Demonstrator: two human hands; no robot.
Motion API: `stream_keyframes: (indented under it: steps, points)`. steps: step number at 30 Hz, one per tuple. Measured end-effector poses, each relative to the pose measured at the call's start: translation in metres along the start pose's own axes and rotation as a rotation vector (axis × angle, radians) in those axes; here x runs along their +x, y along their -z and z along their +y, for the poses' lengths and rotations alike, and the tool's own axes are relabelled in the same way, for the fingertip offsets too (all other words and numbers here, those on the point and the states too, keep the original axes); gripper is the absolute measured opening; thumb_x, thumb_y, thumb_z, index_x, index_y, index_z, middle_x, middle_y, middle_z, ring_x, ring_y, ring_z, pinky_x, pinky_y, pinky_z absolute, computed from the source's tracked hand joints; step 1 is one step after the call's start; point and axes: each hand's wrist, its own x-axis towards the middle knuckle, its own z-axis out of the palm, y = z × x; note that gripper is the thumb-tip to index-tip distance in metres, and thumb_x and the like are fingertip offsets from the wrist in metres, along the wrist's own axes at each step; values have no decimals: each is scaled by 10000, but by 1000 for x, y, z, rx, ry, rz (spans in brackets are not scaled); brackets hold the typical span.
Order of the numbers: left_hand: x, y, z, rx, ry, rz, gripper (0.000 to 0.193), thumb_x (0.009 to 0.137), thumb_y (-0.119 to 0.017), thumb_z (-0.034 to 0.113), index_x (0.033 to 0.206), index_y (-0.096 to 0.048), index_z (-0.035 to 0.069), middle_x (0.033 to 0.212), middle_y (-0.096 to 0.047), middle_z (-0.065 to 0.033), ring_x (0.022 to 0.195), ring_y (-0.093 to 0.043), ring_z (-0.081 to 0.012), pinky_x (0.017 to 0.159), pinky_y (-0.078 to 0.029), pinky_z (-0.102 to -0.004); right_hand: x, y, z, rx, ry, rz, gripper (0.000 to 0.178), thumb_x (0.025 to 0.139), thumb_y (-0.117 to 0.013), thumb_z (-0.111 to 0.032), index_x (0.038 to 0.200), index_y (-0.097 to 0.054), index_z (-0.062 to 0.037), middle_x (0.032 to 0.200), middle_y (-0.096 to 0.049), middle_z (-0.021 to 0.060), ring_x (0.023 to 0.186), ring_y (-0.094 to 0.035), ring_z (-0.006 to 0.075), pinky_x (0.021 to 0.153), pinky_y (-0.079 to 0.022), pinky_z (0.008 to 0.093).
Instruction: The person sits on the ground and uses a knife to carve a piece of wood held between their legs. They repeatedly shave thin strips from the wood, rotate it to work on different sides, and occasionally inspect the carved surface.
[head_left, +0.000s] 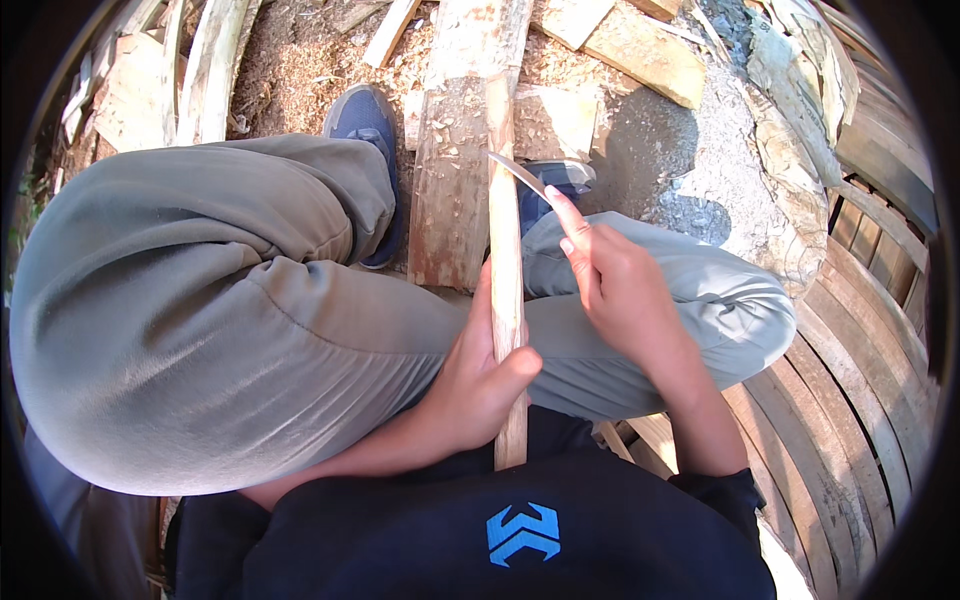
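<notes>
A long, narrow wooden stick (507,270) runs from my waist out to a plank between my feet. My left hand (485,375) is wrapped round its lower part, thumb across the top. In my right hand (615,280) is a knife (522,177), its forefinger laid along the back of the blade. The blade slants to the left, with its tip over the upper half of the stick. The knife's handle is hidden inside my right fist. Under the far end of the stick lies the weathered plank (448,190), with pale shavings scattered on it.
Wood chips and sawdust (300,60) cover the ground ahead. Cut wood pieces (645,60) lie at the far right, and split boards (205,70) at the far left. A pale stone slab (740,170) is beyond my right knee. Wooden slats (840,390) curve along the right side.
</notes>
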Motion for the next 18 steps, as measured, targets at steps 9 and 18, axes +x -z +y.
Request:
stream_keyframes:
  steps: [9,18]
  points:
    - [5,-2,8,39,11,25,891,854,-579,123,1600,-102,22,1017,-481,-77,836,-520,-138,684,-519,-316,5,-9,-36,-306,-62,6,661,933,-596,-64,1563,-432,-173,849,-604,190,651,-652,388,581,-532,483]
    - [1,0,4,-18,16,7,843,852,-579,216,1583,-177,94,1095,-459,-77,878,-539,-137,636,-582,-322,26,-5,-13,-146,0,72,561,951,-570,-74,1506,-512,-129,779,-611,183,682,-659,360,617,-538,472]
